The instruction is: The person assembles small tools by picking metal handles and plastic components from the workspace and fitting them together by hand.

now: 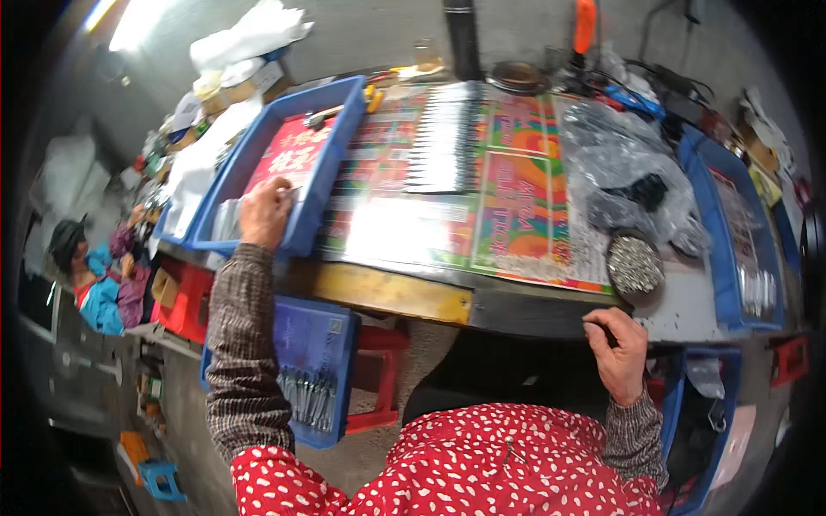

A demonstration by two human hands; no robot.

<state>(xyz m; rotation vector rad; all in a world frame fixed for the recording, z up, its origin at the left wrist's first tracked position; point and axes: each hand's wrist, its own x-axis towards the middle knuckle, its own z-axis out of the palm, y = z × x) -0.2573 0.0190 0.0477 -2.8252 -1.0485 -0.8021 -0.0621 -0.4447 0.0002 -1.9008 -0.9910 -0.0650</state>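
Note:
My left hand reaches into a blue plastic tray on the left of the bench, its fingers pinched together. Whatever they pinch is too small to make out. Beside that hand, silvery metal pieces lie at the tray's near end, and a red printed sheet lines its floor. My right hand is at the bench's front edge with fingers curled; anything in them is hidden. Just beyond it stands a round bowl of small shiny metal parts. A row of slim silvery metal pieces lies at mid-bench.
Colourful printed sheets cover the bench. Clear plastic bags lie right of them, near another blue tray. Below the bench, a blue bin holds metal pieces beside a red stool. Another person is at far left.

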